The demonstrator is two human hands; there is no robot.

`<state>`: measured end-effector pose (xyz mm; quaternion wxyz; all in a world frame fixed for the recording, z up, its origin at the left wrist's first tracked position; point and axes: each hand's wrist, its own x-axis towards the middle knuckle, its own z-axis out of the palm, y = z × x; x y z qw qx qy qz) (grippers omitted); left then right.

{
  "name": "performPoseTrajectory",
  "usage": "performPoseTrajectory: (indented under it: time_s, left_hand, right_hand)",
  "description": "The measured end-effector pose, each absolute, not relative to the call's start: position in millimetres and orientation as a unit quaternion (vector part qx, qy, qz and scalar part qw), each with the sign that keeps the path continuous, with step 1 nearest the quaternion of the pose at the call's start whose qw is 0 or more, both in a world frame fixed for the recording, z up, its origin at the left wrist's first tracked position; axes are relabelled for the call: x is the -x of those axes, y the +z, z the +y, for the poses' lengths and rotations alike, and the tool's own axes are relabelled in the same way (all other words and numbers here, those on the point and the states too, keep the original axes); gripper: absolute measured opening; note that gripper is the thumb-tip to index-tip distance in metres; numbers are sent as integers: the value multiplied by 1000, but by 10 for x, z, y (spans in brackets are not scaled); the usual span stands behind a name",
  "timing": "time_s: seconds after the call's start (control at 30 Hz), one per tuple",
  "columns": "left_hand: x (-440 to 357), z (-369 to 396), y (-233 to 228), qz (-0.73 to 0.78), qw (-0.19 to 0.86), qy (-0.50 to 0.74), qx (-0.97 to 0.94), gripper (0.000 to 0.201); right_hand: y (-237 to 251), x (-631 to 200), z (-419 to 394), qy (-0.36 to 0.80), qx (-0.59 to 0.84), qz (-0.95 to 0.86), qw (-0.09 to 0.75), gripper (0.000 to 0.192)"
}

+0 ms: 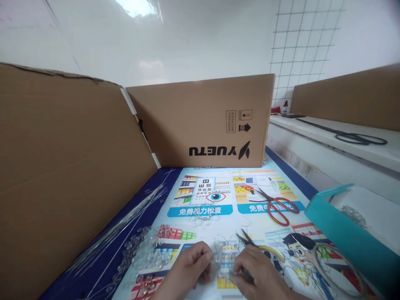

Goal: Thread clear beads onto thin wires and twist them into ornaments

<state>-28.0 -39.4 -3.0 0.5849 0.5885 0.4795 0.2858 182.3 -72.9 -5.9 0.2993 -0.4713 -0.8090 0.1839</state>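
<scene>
My left hand [194,263] is closed, thumb and fingertips pinched at the left side of a piece of bent wire with clear beads [227,255]. My right hand [258,271] has its fingers curled at the right side of the same beaded wire. A dark bit of something shows under those fingers; I cannot make out what it is. Just beyond my right hand are pliers with yellow handles [272,251], partly hidden by it, jaws pointing up and left. Loose clear beads [158,255] lie spread left of my left hand.
Red-handled scissors [278,210] lie farther back, right of a small heap of beaded wire [204,214]. Straight wires [125,225] lie at left. A wire coil [339,266] and a teal box [350,233] are at right. Cardboard panels [200,121] stand behind and left.
</scene>
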Motion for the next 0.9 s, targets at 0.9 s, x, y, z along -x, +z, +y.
performPoseTrajectory:
  time_s: [0.9]
  left_hand:
    - [310, -405, -6, 437, 581, 257, -637, 28]
  right_hand:
    - [-5, -1821, -734, 283, 493, -763, 308, 17]
